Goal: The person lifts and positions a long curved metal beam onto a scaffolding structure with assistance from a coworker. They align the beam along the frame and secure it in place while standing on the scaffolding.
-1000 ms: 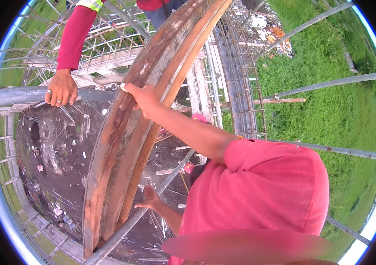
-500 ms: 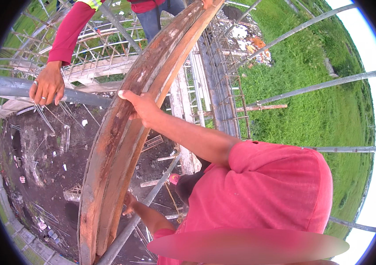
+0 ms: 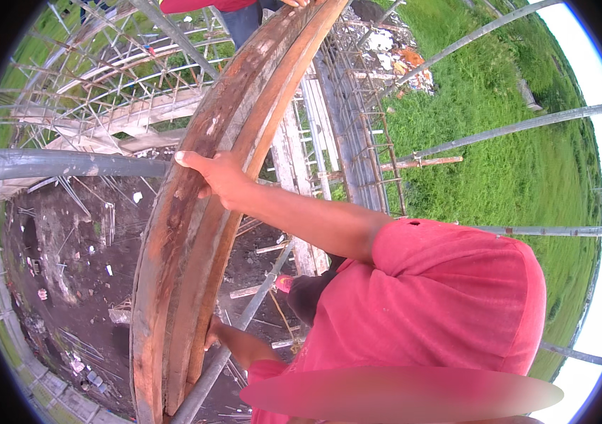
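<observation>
A long, weathered wooden beam (image 3: 159, 297), made of boards lying side by side, runs from the lower left to the top centre. The lens bends its outline. My right hand (image 3: 219, 180) is wrapped over the beam's middle, thumb lying on the upper face and most fingers out of sight on the near side. Lower down, my left hand (image 3: 214, 332) is at the beam's right edge, its fingers partly hidden against the wood. At the far end, a co-worker's hand (image 3: 298, 2) touches the beam.
A thick grey pipe (image 3: 67, 164) meets the beam from the left. Another pipe (image 3: 255, 305) slants below my left arm. Beyond are scaffolding poles (image 3: 499, 46), a rebar cage (image 3: 378, 152) and bare ground (image 3: 67, 261) far below, with grass (image 3: 470, 177) at right.
The co-worker's hand has left the grey pipe, and that arm has drawn back toward the beam's far end. The beam's far end has shifted slightly left. My left hand sits closer against its edge.
</observation>
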A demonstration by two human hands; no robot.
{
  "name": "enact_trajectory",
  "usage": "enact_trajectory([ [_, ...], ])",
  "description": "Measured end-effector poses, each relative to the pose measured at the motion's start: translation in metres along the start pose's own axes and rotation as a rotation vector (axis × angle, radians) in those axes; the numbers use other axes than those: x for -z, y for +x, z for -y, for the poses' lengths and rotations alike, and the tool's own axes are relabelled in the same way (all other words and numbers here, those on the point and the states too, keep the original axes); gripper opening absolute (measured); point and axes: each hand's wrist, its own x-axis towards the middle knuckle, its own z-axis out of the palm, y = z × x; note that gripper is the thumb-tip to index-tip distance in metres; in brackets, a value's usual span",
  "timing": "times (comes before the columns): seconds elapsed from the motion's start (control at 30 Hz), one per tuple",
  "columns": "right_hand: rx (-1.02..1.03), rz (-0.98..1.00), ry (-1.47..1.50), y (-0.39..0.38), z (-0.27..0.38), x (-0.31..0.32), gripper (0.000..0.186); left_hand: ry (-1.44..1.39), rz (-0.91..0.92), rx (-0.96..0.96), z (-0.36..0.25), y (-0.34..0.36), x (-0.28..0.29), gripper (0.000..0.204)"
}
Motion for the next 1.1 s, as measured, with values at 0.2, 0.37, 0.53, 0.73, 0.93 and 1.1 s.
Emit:
enact_trajectory([
  [0.2,-0.018,-0.010,-0.042,0.002,-0.001,-0.001,0.050,0.024,-0.038,-0.005,-0.002,0.004,0.016,0.098],
  [0.37,-0.024,-0.004,-0.036,0.002,-0.002,-0.001,0.047,0.052,-0.066,0.002,0.000,0.009,0.021,0.098],
  [0.53,-0.055,-0.006,-0.031,0.006,-0.005,-0.003,0.047,0.129,-0.139,0.048,0.005,0.021,0.031,0.098],
  [0.73,-0.198,-0.074,0.011,0.014,-0.028,0.004,0.048,0.404,-0.422,0.263,0.004,0.046,0.055,0.098],
  [0.93,-0.366,-0.033,0.099,0.006,-0.093,0.037,0.046,0.447,-0.045,0.487,-0.046,-0.017,0.088,0.109],
  [1.1,-0.411,-0.050,0.119,0.006,-0.135,0.063,0.041,0.352,0.226,0.488,-0.090,-0.066,0.072,0.131],
])
